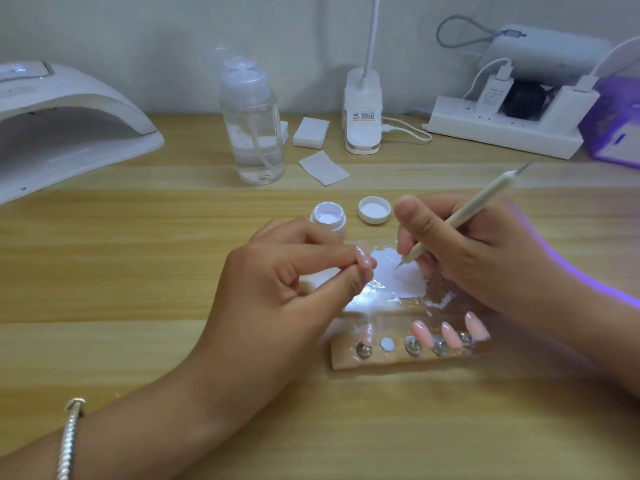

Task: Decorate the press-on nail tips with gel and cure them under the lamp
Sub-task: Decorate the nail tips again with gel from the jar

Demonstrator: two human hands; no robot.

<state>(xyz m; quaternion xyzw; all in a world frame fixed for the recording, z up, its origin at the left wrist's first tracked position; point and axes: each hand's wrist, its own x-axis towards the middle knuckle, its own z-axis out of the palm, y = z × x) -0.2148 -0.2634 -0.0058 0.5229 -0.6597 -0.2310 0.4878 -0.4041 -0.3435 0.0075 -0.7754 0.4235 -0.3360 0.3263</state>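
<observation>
Right now my left hand pinches one pink nail tip between thumb and forefinger, just left of a white gel smear on a clear sheet. My right hand is curled round one dotting pen, gripped like a pencil, its fine point down on that smear.

Nearer me lies one holder strip with four metal studs and one white round pad. Three pink tips stand on it toward its right end; a fourth, smaller one at the left end is too blurred for me to be sure of.

Beyond my hands sit one open gel jar and its one lid, side by side, apart. Further back stand one pump bottle, one stack of wipes and one single wipe. One curing lamp sits at the far left of the table, well apart from every tip.
</observation>
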